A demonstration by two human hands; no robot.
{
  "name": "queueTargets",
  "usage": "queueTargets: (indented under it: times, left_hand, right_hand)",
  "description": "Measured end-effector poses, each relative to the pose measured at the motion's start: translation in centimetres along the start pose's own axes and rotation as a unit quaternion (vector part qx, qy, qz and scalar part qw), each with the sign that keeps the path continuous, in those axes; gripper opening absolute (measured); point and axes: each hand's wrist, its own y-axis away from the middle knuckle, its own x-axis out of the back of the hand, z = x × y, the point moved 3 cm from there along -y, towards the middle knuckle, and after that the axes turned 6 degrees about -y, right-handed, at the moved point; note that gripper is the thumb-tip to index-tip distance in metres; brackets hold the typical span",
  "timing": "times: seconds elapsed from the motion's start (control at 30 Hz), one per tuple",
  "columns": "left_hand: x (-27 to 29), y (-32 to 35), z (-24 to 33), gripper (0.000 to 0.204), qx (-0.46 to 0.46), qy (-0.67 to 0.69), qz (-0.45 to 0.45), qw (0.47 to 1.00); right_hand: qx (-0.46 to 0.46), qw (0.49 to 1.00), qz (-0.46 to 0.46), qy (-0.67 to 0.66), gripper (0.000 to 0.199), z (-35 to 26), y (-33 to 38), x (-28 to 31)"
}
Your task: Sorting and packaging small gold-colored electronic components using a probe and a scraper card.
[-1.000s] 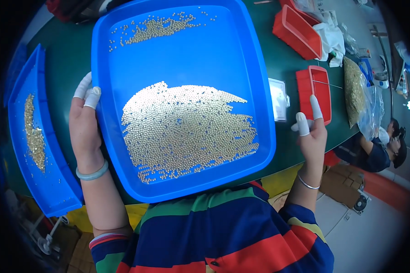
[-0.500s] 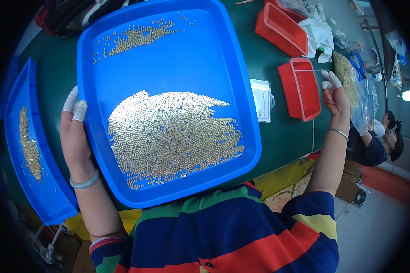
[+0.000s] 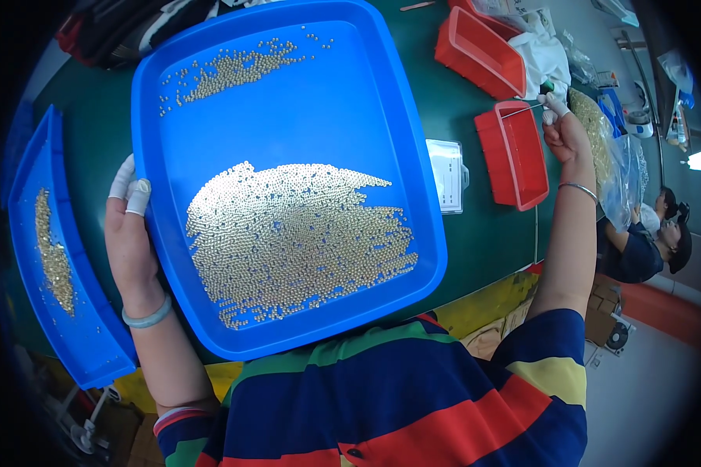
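Two sheathed fingertips (image 3: 551, 117) of our right hand (image 3: 566, 138) close on one end of a thin metal rod (image 3: 522, 110), which juts leftward from them over the upper end of a red bin (image 3: 492, 159). Our left hand (image 3: 131, 241) touches the left rim of a large blue tray (image 3: 288, 128), its thumb and forefinger a little apart, though we cannot tell whether its hidden fingers grip it. Gold beads (image 3: 304, 241) lie inside that tray, rightward of our left fingers and well apart from the right ones.
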Motion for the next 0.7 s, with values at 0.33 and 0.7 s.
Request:
queueTargets:
  times: [0.33,0.7]
  left_hand:
    - [-0.3,0.4,0.3,0.041,0.007,-0.013,0.016,1.000]
    - [2.2,1.9,-0.2,0.041,0.006,-0.054,0.053,0.997]
  right_hand:
    - [0.216,0.967,-0.019,0.132,0.029,0.2,6.7,-2.5]
    - [0.352,0.929,-0.069,0.094,0.029,-1.1,14.9,-5.2]
